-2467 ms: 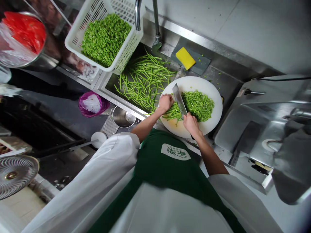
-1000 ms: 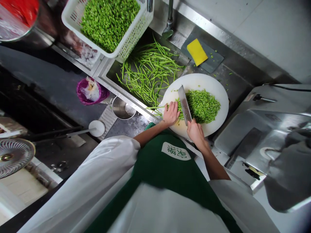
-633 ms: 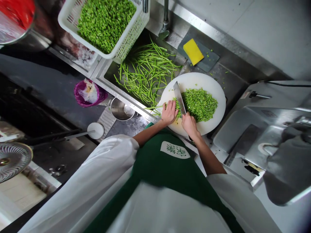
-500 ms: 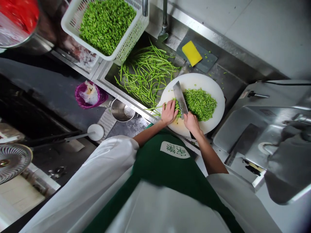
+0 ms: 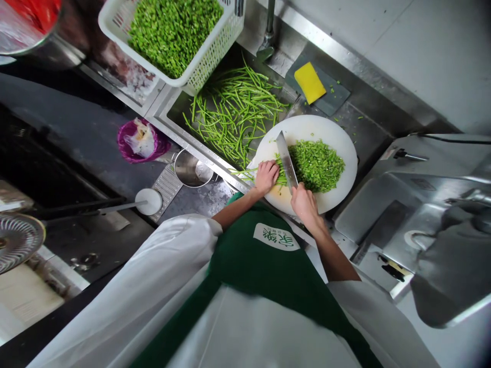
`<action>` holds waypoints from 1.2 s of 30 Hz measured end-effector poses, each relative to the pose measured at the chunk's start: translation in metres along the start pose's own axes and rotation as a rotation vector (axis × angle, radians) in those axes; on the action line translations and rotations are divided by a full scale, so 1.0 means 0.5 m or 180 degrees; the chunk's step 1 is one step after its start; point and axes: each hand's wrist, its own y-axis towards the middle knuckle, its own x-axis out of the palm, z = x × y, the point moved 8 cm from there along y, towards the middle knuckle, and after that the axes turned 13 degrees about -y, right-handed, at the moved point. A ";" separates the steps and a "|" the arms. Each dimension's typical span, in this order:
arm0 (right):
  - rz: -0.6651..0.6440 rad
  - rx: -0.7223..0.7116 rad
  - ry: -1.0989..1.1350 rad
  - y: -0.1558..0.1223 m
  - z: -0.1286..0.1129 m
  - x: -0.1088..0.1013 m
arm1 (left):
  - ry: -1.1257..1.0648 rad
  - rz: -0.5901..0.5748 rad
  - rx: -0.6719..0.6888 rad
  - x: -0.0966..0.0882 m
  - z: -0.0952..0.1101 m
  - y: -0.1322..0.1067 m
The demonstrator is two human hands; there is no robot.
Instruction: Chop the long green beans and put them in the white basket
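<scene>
My left hand (image 5: 267,176) is closed over a small bunch of long thin green stems (image 5: 282,174), pressing them on the round white cutting board (image 5: 324,125). In my right hand (image 5: 304,199) is the handle of a cleaver (image 5: 287,158). Its blade stands across the cut ends of the bunch, just right of my left fingers; whether it touches the board I cannot tell. A pile of chopped green stems (image 5: 319,166) lies right of the blade. Uncut stems (image 5: 238,115) spread in the sink basin left of the board.
A white plastic basket (image 5: 199,71) full of chopped greens stands at the sink's far left. Behind the board, a yellow sponge (image 5: 310,83) rests on a grey mat (image 5: 333,99). A metal pot (image 5: 187,171) and a purple-lined bin (image 5: 126,145) are lower left. Another steel sink (image 5: 383,204) is at right.
The whole view has shifted slightly. The cleaver blade now shows narrower and my right hand sits a little lower in view. My left hand stays on the bunch.
</scene>
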 end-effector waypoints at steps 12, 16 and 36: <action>0.0031 -0.0079 0.0091 0.072 -0.015 0.021 | 0.0104 -0.0210 0.0037 0.024 -0.013 -0.005; 0.0036 -0.0048 -0.0099 0.022 -0.002 0.010 | 0.0071 -0.0286 -0.0013 0.026 -0.009 -0.001; 0.0100 0.0023 0.0327 0.059 0.024 0.066 | -0.0107 -0.0021 -0.0069 0.000 0.035 0.017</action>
